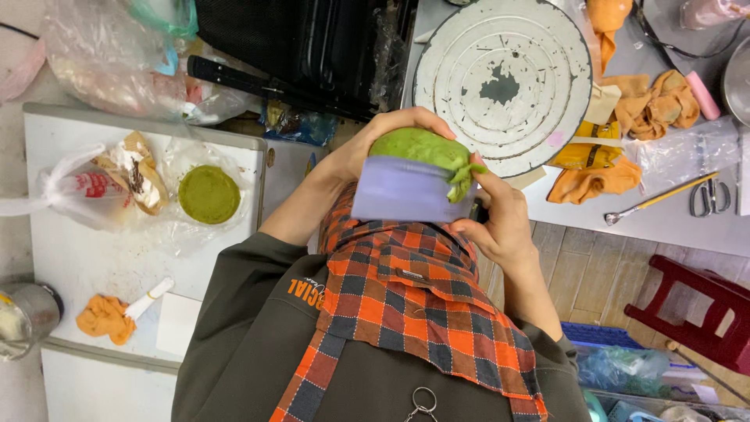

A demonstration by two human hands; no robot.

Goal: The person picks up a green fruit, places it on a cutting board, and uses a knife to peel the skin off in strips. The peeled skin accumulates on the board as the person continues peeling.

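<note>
While you stand over the white turntable (539,125), your left hand (367,144) curls around the far side of the green dough lump (418,148), fingers wrapped on it. Your right hand (500,223) pinches the lavender scraper (406,191) against it, above your plaid apron (414,305).

Green dough lump (420,148) above a pale lilac scraper (406,191). Apron (406,312): orange, red and dark blue checks over an olive-grey jacket (242,336). Turntable (504,78): white, chipped paint. Cloths (652,105): orange. Disc (208,194): olive green, possibly a lid. Stool (703,309): dark red.
</note>
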